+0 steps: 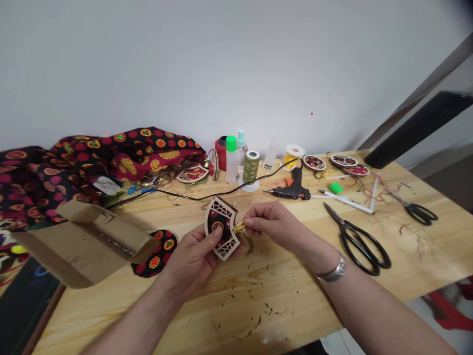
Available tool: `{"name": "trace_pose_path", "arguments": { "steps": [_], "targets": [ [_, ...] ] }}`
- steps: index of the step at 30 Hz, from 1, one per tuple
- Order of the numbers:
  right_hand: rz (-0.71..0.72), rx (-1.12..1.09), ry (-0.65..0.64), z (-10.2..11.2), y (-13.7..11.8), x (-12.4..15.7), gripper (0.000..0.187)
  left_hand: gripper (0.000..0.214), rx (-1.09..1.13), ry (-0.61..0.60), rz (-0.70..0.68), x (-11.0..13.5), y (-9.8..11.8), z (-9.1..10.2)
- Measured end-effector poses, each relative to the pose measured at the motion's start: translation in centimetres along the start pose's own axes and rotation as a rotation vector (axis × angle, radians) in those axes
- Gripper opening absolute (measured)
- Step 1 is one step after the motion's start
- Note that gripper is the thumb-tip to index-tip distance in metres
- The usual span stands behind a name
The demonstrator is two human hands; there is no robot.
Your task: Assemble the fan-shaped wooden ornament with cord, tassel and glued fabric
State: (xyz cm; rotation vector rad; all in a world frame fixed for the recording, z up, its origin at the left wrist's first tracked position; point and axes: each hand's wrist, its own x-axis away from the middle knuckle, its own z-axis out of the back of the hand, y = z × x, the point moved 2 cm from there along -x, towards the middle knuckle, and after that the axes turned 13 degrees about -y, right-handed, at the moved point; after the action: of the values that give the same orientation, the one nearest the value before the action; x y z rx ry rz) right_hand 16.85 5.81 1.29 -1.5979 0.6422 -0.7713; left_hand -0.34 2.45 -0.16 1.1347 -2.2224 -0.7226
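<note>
My left hand (197, 256) grips a fan-shaped ornament (222, 228) with a pale cut-out wooden frame and dark patterned fabric, the thumb lying across its face. A yellow cord (239, 227) comes off the ornament's narrow right edge. Thumb and fingertips of my right hand (271, 223) are pinched on that cord. Some olive-green thread (249, 242) hangs beside the ornament, just below my right fingertips. Under and left of my left hand lies a rounded piece of patterned fabric (157, 256), partly covered by a box flap.
An open cardboard box (88, 246) stands left, before bunched patterned cloth (148, 143). Behind my hands are a green thread spool (252, 166), a green-capped bottle (232, 160) and a black glue gun (293, 187) with its cable. Large scissors (360, 241) and smaller scissors (417, 212) lie right.
</note>
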Motion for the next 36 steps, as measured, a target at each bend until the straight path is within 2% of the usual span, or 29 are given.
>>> {"name": "trace_pose_path", "arguments": {
  "steps": [14,28,32,36],
  "targets": [
    [-0.004,0.046,0.019,-0.15,-0.22,0.06,0.020,0.018,-0.026,-0.033,-0.015,0.03,-0.11,-0.19],
    [-0.077,0.279,0.054,-0.31,-0.64,0.08,0.012,0.018,-0.067,-0.047,-0.014,0.11,-0.19,-0.45],
    [-0.089,0.241,0.051,-0.38,-0.50,-0.04,0.012,0.019,-0.074,-0.032,-0.040,0.06,-0.31,-0.44],
    [-0.128,0.154,-0.013,-0.41,-0.04,-0.09,0.013,0.020,-0.079,-0.023,-0.054,0.09,-0.27,-0.45]
  ]
}}
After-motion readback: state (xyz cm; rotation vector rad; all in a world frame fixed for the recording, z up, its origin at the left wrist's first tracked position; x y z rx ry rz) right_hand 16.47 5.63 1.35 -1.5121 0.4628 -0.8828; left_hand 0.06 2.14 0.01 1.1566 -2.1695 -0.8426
